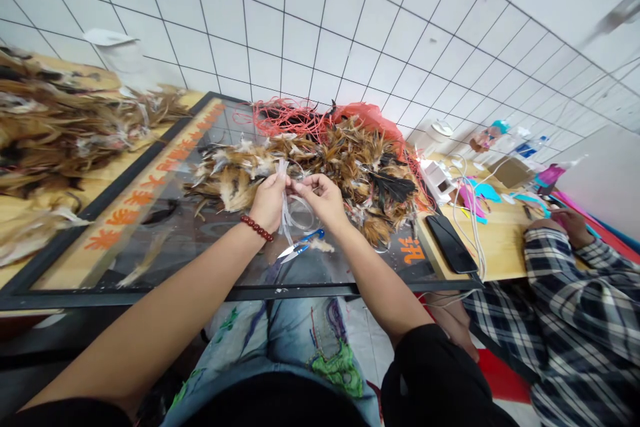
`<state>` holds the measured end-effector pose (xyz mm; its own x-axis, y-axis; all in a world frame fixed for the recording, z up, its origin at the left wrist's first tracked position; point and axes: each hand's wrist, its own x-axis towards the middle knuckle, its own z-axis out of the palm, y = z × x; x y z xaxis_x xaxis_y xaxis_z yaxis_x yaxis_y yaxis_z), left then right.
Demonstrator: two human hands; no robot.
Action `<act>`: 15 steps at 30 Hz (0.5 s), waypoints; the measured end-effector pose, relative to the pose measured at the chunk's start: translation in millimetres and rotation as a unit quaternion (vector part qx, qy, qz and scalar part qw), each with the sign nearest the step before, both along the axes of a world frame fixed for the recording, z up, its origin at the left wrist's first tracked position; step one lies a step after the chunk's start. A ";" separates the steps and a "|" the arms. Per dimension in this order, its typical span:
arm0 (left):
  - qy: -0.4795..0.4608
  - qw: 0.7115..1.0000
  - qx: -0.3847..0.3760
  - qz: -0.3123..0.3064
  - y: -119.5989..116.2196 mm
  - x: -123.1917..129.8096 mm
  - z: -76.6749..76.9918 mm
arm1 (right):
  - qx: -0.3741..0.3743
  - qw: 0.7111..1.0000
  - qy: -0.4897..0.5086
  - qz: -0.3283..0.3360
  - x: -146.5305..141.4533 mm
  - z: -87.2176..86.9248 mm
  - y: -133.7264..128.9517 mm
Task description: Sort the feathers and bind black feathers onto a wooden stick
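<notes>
Grasping clear strips [286, 215] with the fingers of both the left hand [269, 203] and the right hand [325, 197]. Holding them above the worktop [185, 243], near scissors [301, 246] and heaped feathers [350, 160].

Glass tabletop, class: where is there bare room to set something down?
Mostly bare glass lies between the stray feather and left forearm; a smaller, specked patch lies between the right forearm and right-hand orange lettering. Crowded: the back, with feather pile and red strings, and between the forearms, with snips.
</notes>
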<state>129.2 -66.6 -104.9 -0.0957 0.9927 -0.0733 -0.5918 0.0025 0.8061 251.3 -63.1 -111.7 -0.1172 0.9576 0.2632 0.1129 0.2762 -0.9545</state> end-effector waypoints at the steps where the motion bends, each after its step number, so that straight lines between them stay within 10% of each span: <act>1: 0.004 1.000 -0.008 -0.002 0.1 -0.1 0.2 | 0.001 1.000 0.010 0.003 -0.6 1.9 -1.2; 15: 0.006 1.000 0.014 0.017 -0.2 -4.7 6.5 | 0.049 0.946 -0.301 0.106 24.1 20.1 -0.1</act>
